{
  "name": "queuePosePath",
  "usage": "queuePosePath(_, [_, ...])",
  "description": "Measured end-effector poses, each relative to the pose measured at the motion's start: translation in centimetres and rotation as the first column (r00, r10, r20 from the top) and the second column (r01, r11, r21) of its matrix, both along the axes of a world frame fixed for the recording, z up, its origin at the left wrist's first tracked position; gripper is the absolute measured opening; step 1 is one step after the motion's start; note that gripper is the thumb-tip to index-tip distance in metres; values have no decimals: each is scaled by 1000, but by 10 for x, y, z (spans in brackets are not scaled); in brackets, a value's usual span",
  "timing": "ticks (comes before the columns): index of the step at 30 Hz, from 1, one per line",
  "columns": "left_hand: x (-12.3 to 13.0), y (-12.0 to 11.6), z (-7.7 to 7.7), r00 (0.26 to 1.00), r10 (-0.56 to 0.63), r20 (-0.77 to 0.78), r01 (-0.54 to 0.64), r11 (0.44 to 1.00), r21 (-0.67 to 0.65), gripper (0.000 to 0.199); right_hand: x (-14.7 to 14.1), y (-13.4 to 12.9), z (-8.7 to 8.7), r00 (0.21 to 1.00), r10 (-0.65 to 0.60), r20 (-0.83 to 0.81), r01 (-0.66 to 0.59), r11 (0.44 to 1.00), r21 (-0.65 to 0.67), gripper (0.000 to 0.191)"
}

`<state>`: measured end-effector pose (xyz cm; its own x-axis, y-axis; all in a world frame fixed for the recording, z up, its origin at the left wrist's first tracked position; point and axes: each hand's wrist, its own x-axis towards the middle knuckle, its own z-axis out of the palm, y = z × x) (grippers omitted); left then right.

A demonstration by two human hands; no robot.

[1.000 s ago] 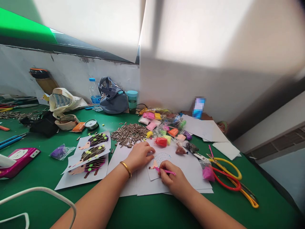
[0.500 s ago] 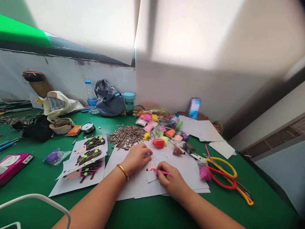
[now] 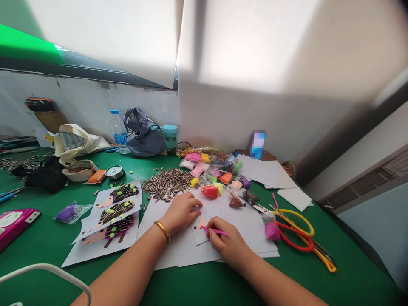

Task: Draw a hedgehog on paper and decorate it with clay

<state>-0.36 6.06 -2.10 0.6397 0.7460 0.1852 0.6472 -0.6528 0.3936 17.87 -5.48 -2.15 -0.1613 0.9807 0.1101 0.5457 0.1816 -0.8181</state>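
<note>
On white paper lies a smaller sheet with a hedgehog drawing, its face covered in peach clay with a dark nose. My right hand pinches a pink tool, whose tip touches the lower edge of the face. My left hand rests flat on the paper left of the drawing, fingers apart and holding nothing. Sunflower seeds are heaped behind it. Bags of coloured clay lie beyond the drawing. Hedgehog pictures with seed spines and green dots lie at the left.
Red-handled scissors and yellow-handled scissors lie at the right. Along the wall stand a blue bag, a water bottle and a teal-lidded cup. A white cable arches at the lower left.
The whole view has shifted slightly, so things appear a little farther left. Both hands keep nearly the same place on the paper, and the pink tool stays at the clay face.
</note>
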Motion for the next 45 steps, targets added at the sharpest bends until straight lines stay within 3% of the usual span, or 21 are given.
queuePosePath(45, [0,-1,2,1000,10,-6,-10,1000,-10,19,-1,-2,10,1000,2,-13,-2,999,37,12])
